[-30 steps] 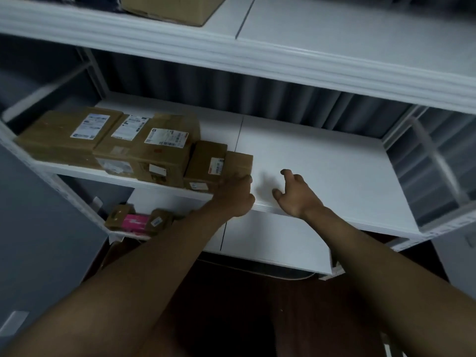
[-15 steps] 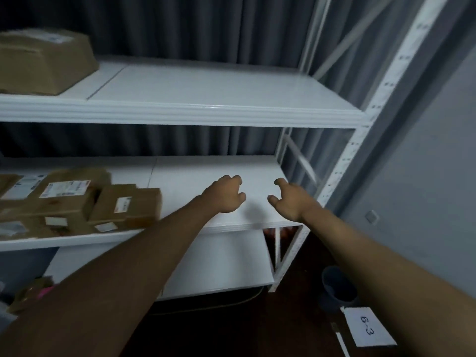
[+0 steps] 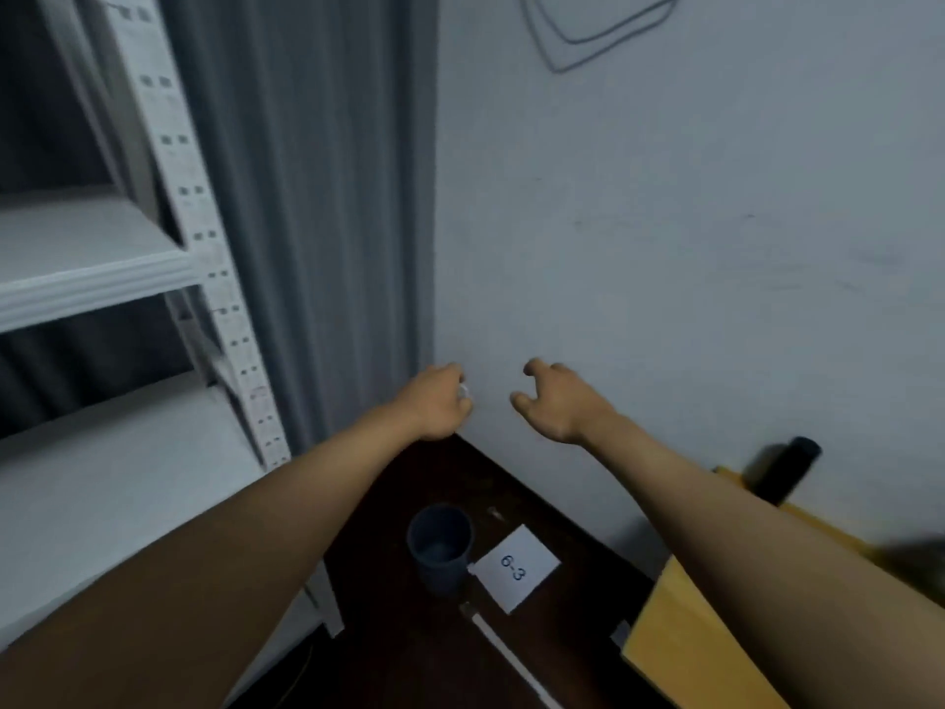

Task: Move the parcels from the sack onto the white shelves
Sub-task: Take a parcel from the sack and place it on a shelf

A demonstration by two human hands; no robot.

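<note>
Both arms stretch out in front of me, away from the shelves. My left hand [image 3: 434, 401] hangs loosely curled and holds nothing. My right hand [image 3: 555, 401] has its fingers spread and is empty too. The white shelves [image 3: 92, 278] fill the left edge, with two bare boards and a perforated upright post in view. No parcel and no sack is in view.
A grey curtain [image 3: 307, 197] hangs beside the shelf post, then a pale wall [image 3: 690, 197]. On the dark floor stand a small grey bin [image 3: 440, 547] and a paper sign reading 6-3 [image 3: 514, 568]. A yellow surface [image 3: 685, 642] with a black object [image 3: 785, 468] sits at the lower right.
The view has swung right, from the parcels on the middle shelf to the wall corner. Both hands came off the shelf board and now hover in the air, still empty.
</note>
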